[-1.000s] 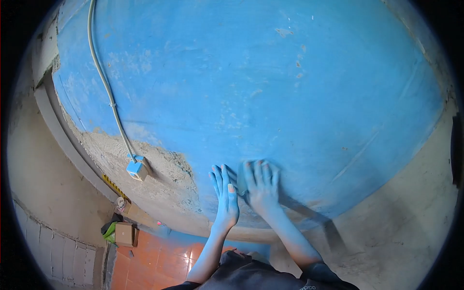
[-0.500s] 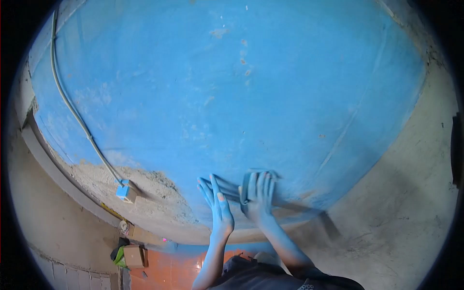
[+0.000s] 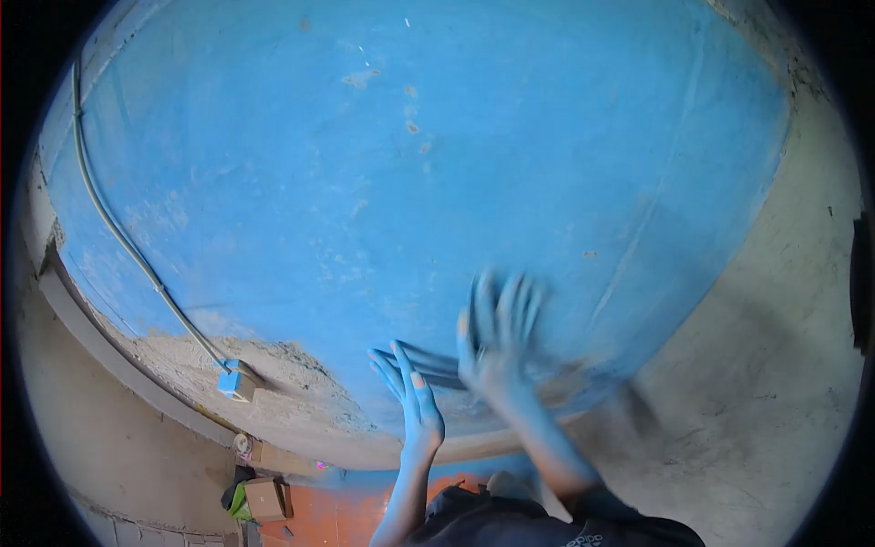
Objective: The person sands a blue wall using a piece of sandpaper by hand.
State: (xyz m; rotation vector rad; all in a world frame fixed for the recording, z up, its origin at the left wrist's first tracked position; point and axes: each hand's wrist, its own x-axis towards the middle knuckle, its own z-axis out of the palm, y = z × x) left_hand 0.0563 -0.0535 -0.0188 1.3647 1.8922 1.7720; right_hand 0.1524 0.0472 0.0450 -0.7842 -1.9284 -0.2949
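A blue-painted wall [image 3: 510, 182] fills most of the view, with worn pale spots and a flaking lower edge. My right hand [image 3: 499, 342] lies against its lower middle, smeared by motion, with fingers stretched upward. Under that hand shows the dark edge of a thin bluish-grey pad; the palm hides most of it, and its kind is unclear. Left of it, my left hand [image 3: 415, 401] is open and holds nothing. Its fingers point up near the wall and cast long shadows to the right; whether they touch the paint is unclear.
A cable [image 3: 128, 242] runs down the left side to a small blue-and-white box [image 3: 237, 383]. Bare rough plaster [image 3: 283, 374] borders the paint below. A cardboard box [image 3: 267, 500] stands on the orange floor [image 3: 314, 520] beside green and black material. Grey wall [image 3: 729, 392] lies at right.
My right hand has slid upward and slightly right along the wall, with its fingers now more spread. My left hand has stayed nearly in place. The view has shifted slightly.
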